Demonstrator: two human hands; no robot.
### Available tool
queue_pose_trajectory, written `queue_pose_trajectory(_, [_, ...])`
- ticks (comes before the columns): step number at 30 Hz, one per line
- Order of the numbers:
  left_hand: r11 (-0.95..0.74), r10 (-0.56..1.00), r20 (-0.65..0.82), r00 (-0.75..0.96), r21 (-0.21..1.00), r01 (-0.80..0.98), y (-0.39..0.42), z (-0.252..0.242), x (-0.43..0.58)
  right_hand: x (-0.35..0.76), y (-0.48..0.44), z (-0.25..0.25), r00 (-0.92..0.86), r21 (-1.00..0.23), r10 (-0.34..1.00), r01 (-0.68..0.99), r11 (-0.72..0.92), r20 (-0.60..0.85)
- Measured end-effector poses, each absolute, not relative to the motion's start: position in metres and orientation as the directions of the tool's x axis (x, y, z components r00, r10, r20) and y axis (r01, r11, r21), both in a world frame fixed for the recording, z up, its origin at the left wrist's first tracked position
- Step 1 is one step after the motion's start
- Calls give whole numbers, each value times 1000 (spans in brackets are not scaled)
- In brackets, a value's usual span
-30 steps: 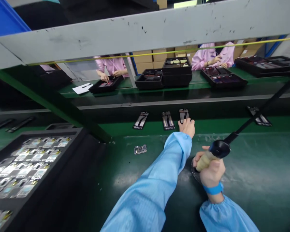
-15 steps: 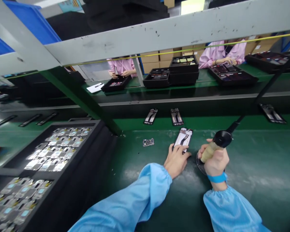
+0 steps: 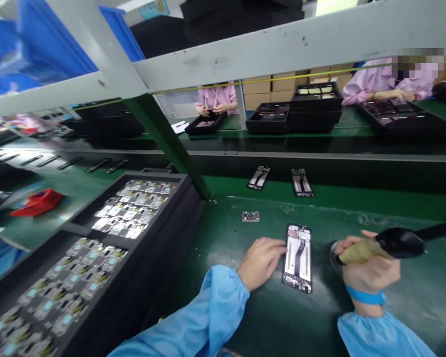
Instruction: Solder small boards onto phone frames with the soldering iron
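An opened phone screen assembly [image 3: 298, 258] with a black frame and a dark ribbon cable lies lengthwise before me on the green bench. My left hand [image 3: 262, 260] is at its left edge, fingers stretched out and fingertips seeming to touch the frame. On the right, my right hand [image 3: 369, 265] is wrapped round the tan grip of what looks like an electric screwdriver [image 3: 364, 250], its black end and cable leaning right. The tip is hidden. Beneath that hand, a round dish [image 3: 334, 255] shows only in part. A small circuit board [image 3: 250, 216] lies beyond my left hand.
Two more phone assemblies [image 3: 259, 178] [image 3: 302, 182] lie farther back. At left stands a black foam tray [image 3: 159, 243] with rows of circuit boards. A green post [image 3: 171, 144] rises behind it. Across the bench, people in pink work at black trays [image 3: 267, 119].
The phone assembly has come nearer and turned straighter. My left hand has gone from its lower end to its left edge. The screwdriver now tilts further right; my view has swung left.
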State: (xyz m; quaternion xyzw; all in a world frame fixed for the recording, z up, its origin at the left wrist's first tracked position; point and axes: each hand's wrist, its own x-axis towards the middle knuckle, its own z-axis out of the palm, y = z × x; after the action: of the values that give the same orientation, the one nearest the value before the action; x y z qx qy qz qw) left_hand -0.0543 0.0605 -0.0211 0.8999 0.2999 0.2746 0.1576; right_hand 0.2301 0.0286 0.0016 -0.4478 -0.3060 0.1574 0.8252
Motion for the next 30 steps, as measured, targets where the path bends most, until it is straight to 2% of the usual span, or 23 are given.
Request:
queue_pose_trajectory(4, [-620, 776, 448, 445, 414, 666, 110, -24, -83, 231, 29, 2, 752, -865, 582, -33, 501, 309])
queue_pose_trajectory(8, [-520, 834, 389, 392, 314, 794, 131, -32, -103, 225, 28, 10, 753, -871, 572, 3, 492, 326])
queue_pose_trajectory(13, [-600, 790, 397, 467, 343, 723, 132, -28, -95, 220, 28, 15, 742, -860, 570, 17, 510, 353])
queue_pose_trajectory(18, [-746, 666, 372, 647, 341, 572, 128, -16, -48, 220, 27, 13, 728, -847, 542, 97, 523, 419])
queue_pose_trajectory(24, [-814, 579, 277, 767, 248, 525, 127, -11, 2, 217, 27, 16, 747, -854, 533, 88, 513, 397])
queue_pose_trajectory(30, [-825, 566, 274, 778, 194, 531, 125, -11, 6, 217, 27, 17, 748, -861, 534, 98, 499, 395])
